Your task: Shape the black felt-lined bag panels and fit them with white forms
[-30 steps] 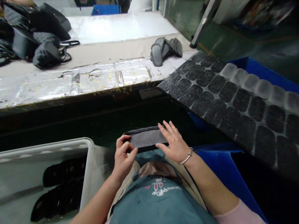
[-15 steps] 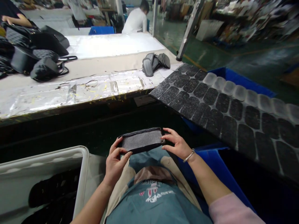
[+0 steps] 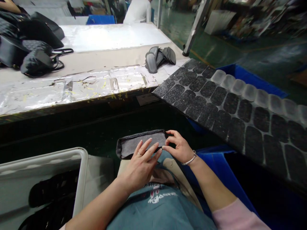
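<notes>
A long, shallow black fabric piece (image 3: 130,144) with a grey inner face and a raised, stitched-looking rim is held above my lap. My right hand (image 3: 179,149) grips its right end, thumb and fingers pinched at the corner. Across the piece's lower right part reaches my left hand (image 3: 141,166), its fingers stretched out and the fingertips close to my right thumb. That hand covers part of the grey face and the near rim. The left end of the piece is free of both hands.
At lower left, a white bin (image 3: 83,179) contains dark pieces (image 3: 52,188). A board (image 3: 260,137) with rows of black and translucent oval pads slopes on the right, above a blue bin (image 3: 220,169). Black bags (image 3: 35,57) and grey pads (image 3: 159,59) lie on the table (image 3: 103,59) ahead.
My left hand has let go of the piece's left end and moved right, across its face to the right corner. My right hand has closed more tightly on the right end.
</notes>
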### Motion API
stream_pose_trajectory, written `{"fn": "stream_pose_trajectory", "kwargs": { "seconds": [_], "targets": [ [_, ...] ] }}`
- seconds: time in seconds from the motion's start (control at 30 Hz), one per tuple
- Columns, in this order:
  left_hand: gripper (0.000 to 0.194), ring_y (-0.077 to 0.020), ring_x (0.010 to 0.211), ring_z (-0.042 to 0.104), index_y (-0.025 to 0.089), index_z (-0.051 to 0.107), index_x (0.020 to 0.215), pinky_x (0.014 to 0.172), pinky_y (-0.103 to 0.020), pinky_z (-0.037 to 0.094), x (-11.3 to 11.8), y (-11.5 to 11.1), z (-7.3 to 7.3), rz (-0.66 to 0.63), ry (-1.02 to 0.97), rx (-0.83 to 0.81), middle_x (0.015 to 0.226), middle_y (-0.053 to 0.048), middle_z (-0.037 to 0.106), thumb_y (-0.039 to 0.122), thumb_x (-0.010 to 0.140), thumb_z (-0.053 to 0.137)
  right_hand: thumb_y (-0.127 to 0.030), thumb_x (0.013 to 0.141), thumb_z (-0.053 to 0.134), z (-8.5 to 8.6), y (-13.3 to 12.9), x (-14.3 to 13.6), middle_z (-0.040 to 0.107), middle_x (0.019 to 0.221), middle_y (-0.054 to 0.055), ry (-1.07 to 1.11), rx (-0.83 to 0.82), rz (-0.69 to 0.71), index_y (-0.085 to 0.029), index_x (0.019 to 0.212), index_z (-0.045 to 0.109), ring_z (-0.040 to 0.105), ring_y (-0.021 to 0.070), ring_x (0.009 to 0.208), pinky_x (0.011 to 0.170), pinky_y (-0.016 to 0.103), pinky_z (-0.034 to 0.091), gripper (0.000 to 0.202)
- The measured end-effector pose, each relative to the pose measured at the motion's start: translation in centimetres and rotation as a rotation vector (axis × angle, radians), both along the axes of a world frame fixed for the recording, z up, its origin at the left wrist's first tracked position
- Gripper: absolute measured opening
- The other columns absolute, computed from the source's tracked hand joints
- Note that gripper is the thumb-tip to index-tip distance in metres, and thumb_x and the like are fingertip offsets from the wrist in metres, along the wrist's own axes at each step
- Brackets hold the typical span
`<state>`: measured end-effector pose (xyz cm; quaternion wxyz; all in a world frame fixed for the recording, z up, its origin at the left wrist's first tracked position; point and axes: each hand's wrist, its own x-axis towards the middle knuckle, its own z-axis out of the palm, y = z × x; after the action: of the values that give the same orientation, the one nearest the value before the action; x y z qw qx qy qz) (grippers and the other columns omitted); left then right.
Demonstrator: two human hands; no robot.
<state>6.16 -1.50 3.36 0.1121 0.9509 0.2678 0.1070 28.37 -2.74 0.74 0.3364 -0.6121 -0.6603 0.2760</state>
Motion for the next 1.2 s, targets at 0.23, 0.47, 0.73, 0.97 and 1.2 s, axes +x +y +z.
{"fn": "stream_pose_trajectory", "kwargs": {
  "seconds": [0.23, 0.47, 0.73, 0.97, 1.2],
  "targets": [
    [0.06, -0.0339, 0.141, 0.011, 0.025, 0.036, 0.141, 0.112, -0.055, 0.018, 0.7, 1.0, -1.7, 0.019, 0.143, -0.013, 0.152, -0.008, 0.024, 0.024, 0.084, 0.054, -0.025, 0.072, 0.066, 0.7, 0.2, -1.0, 0.05, 0.115, 0.009, -0.12, -0.08, -0.094, -0.02, 0.066, 0.06, 0.058, 0.0217, 0.103, 0.091, 0.037, 0.047, 0.01],
    [0.057, -0.0367, 0.136, 0.023, 0.021, 0.04, 0.139, 0.11, -0.057, 0.017, 1.0, 1.0, -1.8, 0.057, 0.149, -0.009, 0.147, -0.011, 0.036, 0.027, 0.084, 0.053, -0.028, 0.073, 0.067, 0.0, -0.4, -1.1, 0.054, 0.115, 0.009, 0.201, -0.068, -0.184, -0.024, 0.102, 0.058, 0.059, 0.0238, 0.104, 0.092, 0.04, 0.049, 0.031],
    [0.056, -0.036, 0.136, 0.022, 0.02, 0.038, 0.14, 0.109, -0.057, 0.017, 1.0, 0.8, -1.9, 0.037, 0.151, 0.024, 0.148, -0.01, 0.034, 0.026, 0.086, 0.049, -0.057, 0.087, 0.043, -5.9, -2.5, -2.3, 0.051, 0.13, 0.014, 0.946, -0.22, -0.613, -0.025, 0.135, 0.038, 0.057, 0.0241, 0.113, 0.097, 0.044, 0.045, 0.058],
    [0.056, -0.0371, 0.136, 0.022, 0.019, 0.036, 0.141, 0.109, -0.058, 0.014, 0.8, 0.8, -2.2, 0.024, 0.145, 0.012, 0.148, -0.01, 0.034, 0.028, 0.087, 0.046, -0.061, 0.089, 0.031, -6.9, -0.9, -6.3, 0.058, 0.127, 0.009, 0.998, -0.218, -0.64, -0.021, 0.128, 0.049, 0.055, 0.0218, 0.116, 0.092, 0.036, 0.049, 0.059],
    [0.057, -0.0392, 0.136, 0.022, 0.016, 0.038, 0.14, 0.107, -0.06, 0.015, 0.7, 0.9, -2.0, 0.009, 0.114, 0.002, 0.147, -0.013, 0.034, 0.031, 0.086, 0.045, -0.06, 0.09, 0.021, -5.8, -0.4, -7.1, 0.064, 0.116, 0.012, 0.629, -0.164, -0.81, -0.016, 0.115, 0.058, 0.06, 0.0217, 0.106, 0.088, 0.035, 0.049, 0.062]
  ]
}}
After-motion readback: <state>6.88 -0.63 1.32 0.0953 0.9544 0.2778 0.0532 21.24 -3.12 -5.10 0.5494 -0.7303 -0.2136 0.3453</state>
